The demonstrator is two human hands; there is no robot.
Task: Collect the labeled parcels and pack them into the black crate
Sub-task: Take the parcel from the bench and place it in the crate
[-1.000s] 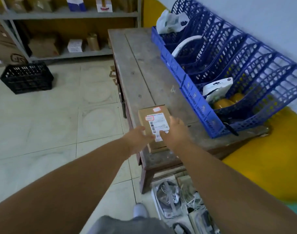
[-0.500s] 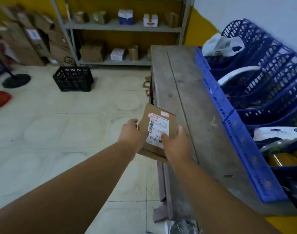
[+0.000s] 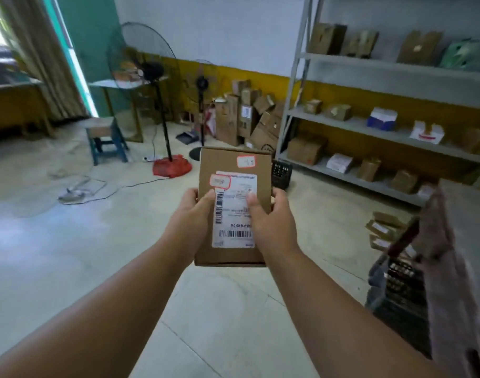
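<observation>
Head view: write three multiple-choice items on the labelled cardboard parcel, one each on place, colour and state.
1. Where is the brown cardboard parcel?
A. on a shelf
B. held in the air over the floor
C. inside a crate

2. What colour borders its two small stickers?
A. red
B. green
C. blue

3. How is it held?
A. left hand only
B. right hand only
C. both hands

Key: 1 B, it sits between the hands with pale tiled floor beneath. 2 A, both outlines are red. 3 C, the left hand and right hand each grip a side, thumbs on the white shipping label.
</observation>
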